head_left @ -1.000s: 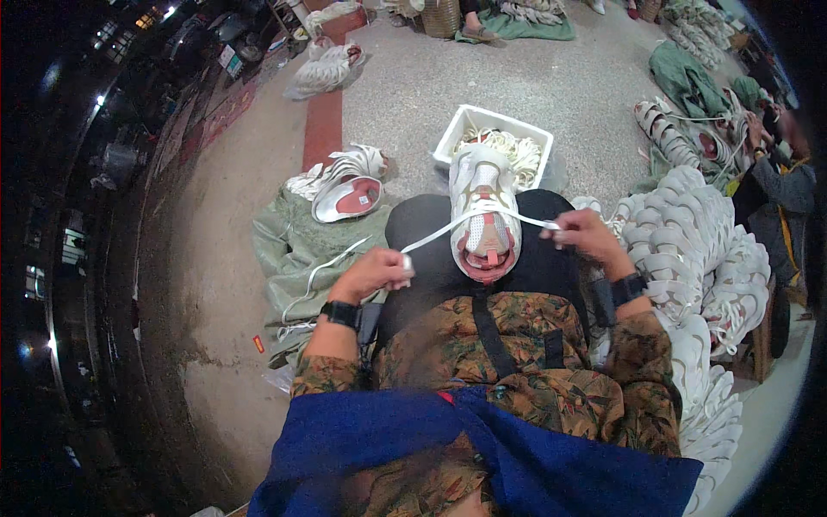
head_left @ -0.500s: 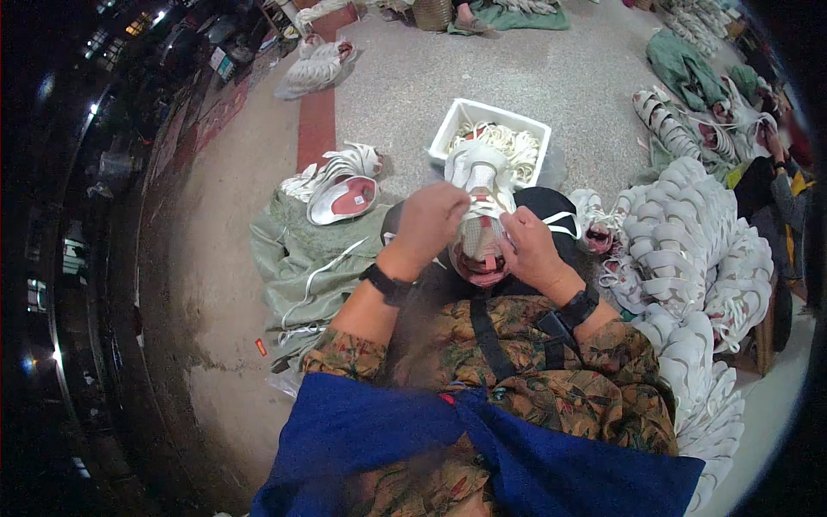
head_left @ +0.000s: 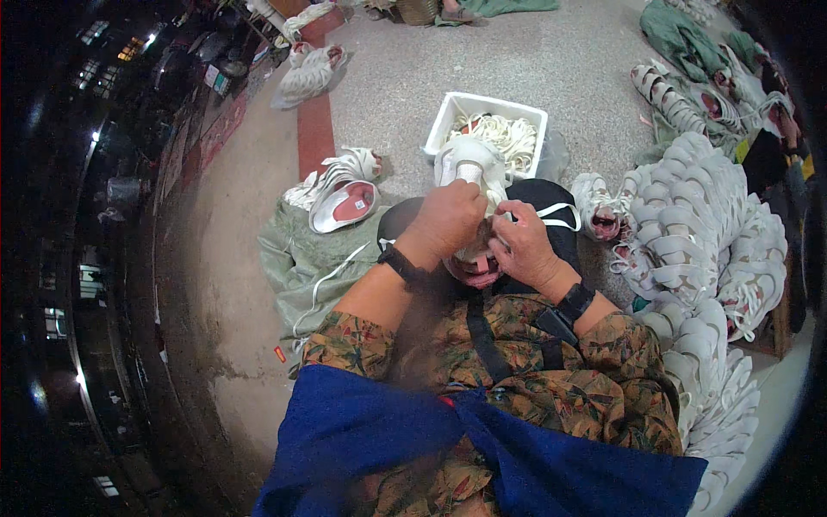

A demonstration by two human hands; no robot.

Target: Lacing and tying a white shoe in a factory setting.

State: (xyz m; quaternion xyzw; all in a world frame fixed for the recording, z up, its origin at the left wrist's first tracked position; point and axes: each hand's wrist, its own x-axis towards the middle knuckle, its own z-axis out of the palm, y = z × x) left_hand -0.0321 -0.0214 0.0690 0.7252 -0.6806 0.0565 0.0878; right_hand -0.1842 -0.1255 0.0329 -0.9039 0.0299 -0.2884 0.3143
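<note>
A white sneaker rests over my lap, its toe pointing away and its pink-lined opening toward me. Across the lacing area, my left hand is closed, the fingers bent down onto the shoe; whatever they grip is hidden under them. Close beside it, my right hand pinches at the shoe's right lacing edge, seemingly on a white shoelace, which loops out to the right over a dark rounded surface. The fingertips of both hands nearly meet over the shoe's middle.
Beyond the shoe stands a white foam box full of white laces. At left, another sneaker lies on a green sack. Stacked white shoes crowd the right side. A co-worker's arm shows at far right.
My left hand has moved right and slightly down, over the shoe's lacing. My right hand has shifted a little left, narrowing the gap between them. The view has tilted slightly.
</note>
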